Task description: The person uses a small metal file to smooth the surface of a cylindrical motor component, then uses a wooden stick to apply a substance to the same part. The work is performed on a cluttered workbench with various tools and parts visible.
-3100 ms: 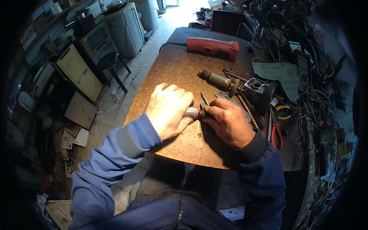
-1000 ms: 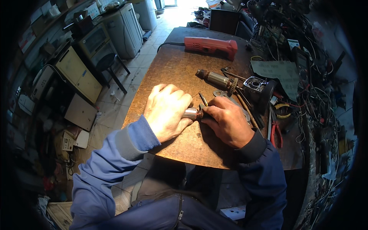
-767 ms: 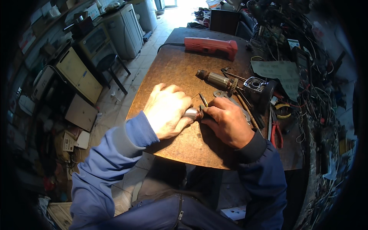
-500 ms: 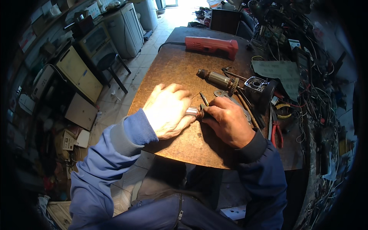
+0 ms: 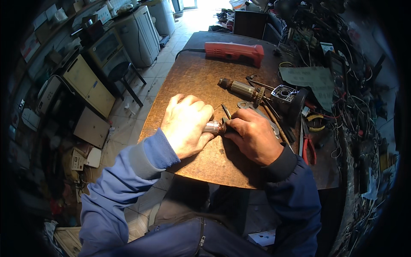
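My left hand point(image 5: 186, 126) is closed round a small motor armature point(image 5: 212, 127) with a steel core and copper end, low over the worn wooden bench point(image 5: 180, 73). My right hand point(image 5: 252, 135) pinches a small dark piece point(image 5: 224, 121) against the armature's copper end; its exact shape is partly hidden by the fingers. Just beyond lie a thin pointed tool point(image 5: 226, 111) and a flat metal spanner-like piece point(image 5: 245, 106). A larger armature with a gear point(image 5: 242, 88) rests further back, beside a black housing with a metal plate point(image 5: 287, 95).
A red power-tool body point(image 5: 233, 51) with a black cord lies at the back. Long rods, red-handled pliers point(image 5: 309, 150), a green sheet point(image 5: 306, 81) and tangled wires point(image 5: 351, 128) crowd the right. A stool point(image 5: 122, 75) and cabinets point(image 5: 87, 83) stand left across the tiled floor.
Both hands stay in nearly the same place on the small armature, with only slight shifts in my left hand's fingers and grip. Nothing on the bench has visibly moved.
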Demonstrator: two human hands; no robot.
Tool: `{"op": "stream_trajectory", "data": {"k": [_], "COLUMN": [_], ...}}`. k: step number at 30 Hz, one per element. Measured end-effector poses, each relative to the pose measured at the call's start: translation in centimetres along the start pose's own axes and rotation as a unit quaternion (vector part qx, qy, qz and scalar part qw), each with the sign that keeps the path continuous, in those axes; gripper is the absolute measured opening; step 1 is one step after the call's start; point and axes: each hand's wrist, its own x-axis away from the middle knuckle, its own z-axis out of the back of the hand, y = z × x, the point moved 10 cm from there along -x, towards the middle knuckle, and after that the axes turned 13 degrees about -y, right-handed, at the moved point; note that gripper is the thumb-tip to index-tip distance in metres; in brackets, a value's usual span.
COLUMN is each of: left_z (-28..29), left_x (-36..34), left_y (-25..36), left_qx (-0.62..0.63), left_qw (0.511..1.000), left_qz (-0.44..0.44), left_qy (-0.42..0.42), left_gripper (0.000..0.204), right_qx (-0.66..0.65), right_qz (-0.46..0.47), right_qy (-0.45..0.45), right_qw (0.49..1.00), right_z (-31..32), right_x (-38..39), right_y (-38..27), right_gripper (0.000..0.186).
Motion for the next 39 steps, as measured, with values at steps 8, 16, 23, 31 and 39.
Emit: {"op": "stream_trajectory", "data": {"k": [8, 16, 23, 31, 39], "left_z": [0.0, 0.1, 0.7, 0.2, -0.1], "left_x": [0.1, 0.6, 0.7, 0.2, 0.1], "left_y": [0.0, 0.2, 0.2, 0.3, 0.0], "left_qx": [-0.02, -0.023, 0.005, -0.007, -0.024], "left_qw": [0.999, 0.995, 0.998, 1.0, 0.999], "left_qz": [-0.041, -0.053, -0.02, 0.016, -0.031], "left_qy": [0.024, 0.08, 0.064, 0.01, 0.018], "left_gripper": [0.041, 0.044, 0.035, 0.034, 0.038], "right_qx": [0.004, 0.009, 0.007, 0.0, 0.001], "right_qz": [-0.001, -0.006, -0.006, -0.01, -0.007], "right_qy": [-0.004, 0.005, -0.006, -0.003, 0.001], "right_qw": [1.0, 1.0, 1.0, 1.0, 1.0], "right_z": [0.3, 0.2, 0.0, 0.0, 0.3], "right_x": [0.0, -0.1, -0.1, -0.1, -0.2], "right_y": [-0.3, -0.3, -0.1, 0.0, -0.2], "right_gripper": [0.026, 0.026, 0.027, 0.027, 0.021]}}
